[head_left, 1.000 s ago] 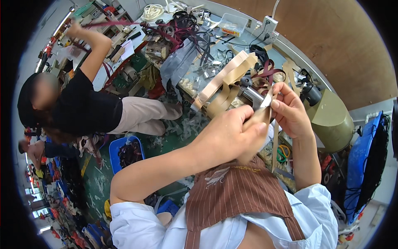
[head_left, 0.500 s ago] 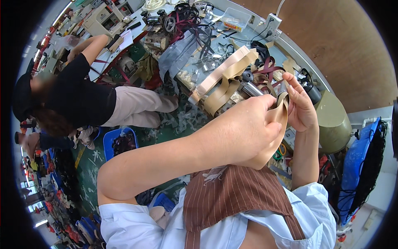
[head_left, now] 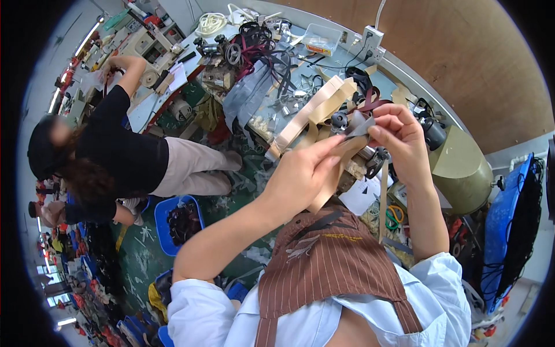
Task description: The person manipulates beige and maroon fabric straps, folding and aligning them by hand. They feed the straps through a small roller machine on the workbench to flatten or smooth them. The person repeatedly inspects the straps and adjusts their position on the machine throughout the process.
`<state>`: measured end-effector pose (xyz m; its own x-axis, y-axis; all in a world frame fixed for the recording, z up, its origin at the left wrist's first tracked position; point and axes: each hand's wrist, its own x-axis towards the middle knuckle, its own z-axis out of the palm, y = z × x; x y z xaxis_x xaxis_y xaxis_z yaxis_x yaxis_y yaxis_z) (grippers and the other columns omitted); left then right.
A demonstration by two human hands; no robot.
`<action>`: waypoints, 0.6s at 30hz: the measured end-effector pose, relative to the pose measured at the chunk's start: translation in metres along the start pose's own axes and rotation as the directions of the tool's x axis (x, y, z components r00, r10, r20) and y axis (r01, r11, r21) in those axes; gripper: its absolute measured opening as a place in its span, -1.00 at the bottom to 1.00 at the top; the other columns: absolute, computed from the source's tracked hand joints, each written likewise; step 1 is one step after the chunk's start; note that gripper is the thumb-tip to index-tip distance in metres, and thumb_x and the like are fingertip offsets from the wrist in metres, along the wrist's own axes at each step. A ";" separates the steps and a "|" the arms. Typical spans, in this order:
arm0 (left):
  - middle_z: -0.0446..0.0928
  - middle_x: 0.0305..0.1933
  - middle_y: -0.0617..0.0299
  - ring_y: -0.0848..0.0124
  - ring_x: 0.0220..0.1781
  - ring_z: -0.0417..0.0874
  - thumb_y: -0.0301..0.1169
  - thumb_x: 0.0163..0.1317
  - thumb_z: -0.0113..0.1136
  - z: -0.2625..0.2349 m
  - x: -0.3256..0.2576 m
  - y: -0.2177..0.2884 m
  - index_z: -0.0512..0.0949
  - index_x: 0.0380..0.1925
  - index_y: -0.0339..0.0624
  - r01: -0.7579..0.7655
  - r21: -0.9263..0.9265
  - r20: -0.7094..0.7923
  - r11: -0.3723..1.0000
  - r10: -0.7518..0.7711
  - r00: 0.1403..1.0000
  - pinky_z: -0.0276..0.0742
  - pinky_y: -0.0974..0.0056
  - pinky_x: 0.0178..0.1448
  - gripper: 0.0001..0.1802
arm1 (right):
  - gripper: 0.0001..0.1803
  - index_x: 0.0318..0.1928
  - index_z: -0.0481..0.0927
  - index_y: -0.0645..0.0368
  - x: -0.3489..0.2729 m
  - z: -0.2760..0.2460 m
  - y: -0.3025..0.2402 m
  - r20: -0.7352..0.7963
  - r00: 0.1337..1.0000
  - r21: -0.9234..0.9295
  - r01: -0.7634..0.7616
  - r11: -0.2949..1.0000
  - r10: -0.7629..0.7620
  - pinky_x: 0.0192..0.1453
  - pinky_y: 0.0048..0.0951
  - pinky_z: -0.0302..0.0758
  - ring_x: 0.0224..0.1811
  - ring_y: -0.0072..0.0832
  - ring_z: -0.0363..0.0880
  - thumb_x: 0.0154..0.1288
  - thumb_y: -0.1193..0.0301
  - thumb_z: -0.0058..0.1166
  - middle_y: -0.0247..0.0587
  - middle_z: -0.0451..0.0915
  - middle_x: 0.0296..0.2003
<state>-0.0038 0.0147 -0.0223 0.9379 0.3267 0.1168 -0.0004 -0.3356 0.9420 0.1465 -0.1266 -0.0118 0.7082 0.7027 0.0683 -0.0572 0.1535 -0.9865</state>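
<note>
My left hand (head_left: 303, 176) pinches a tan, leather-like strip (head_left: 328, 188) between thumb and fingers; the strip's lower part hangs toward my apron. Opposite it, my right hand (head_left: 403, 141) pinches a thin grey film-like piece (head_left: 361, 126) that lies over the strip's upper end. Whether the grey piece is joined to the strip I cannot tell. Just beyond my hands stands a small machine with a dark round knob (head_left: 339, 120) and a black handwheel (head_left: 377, 163). Pale peach bands (head_left: 309, 113) drape across a support beside it.
An olive-green rounded housing (head_left: 465, 173) stands to the right, near scissors (head_left: 395, 214) with orange and green handles. Maroon and black straps (head_left: 254, 40) pile on the far bench, by a clear plastic box (head_left: 321, 40). At left, a person (head_left: 115, 144) works near a blue bin (head_left: 173, 246).
My left hand has moved left and down, away from my right, uncovering the handwheel. The grey piece now shows between my hands. At left, the person's raised arm has shifted.
</note>
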 end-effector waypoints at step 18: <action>0.59 -0.27 0.19 0.49 -0.33 0.61 -0.27 0.25 0.12 0.125 -0.001 -0.225 0.51 -0.17 -0.32 0.706 -0.460 0.349 0.539 -0.621 0.701 0.52 0.41 -0.26 -0.69 | -0.56 0.02 0.42 0.31 -0.094 -0.046 0.229 -0.401 0.893 -0.254 -0.326 0.911 0.207 0.03 -0.47 0.44 -0.06 -0.43 0.51 0.15 0.38 0.15 -0.07 0.53 -0.11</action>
<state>0.0385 -0.0208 -0.2743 0.7792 0.1291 -0.6134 0.5026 0.4560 0.7345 0.0986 -0.1895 -0.2508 0.9021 0.3807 -0.2030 -0.1036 -0.2657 -0.9585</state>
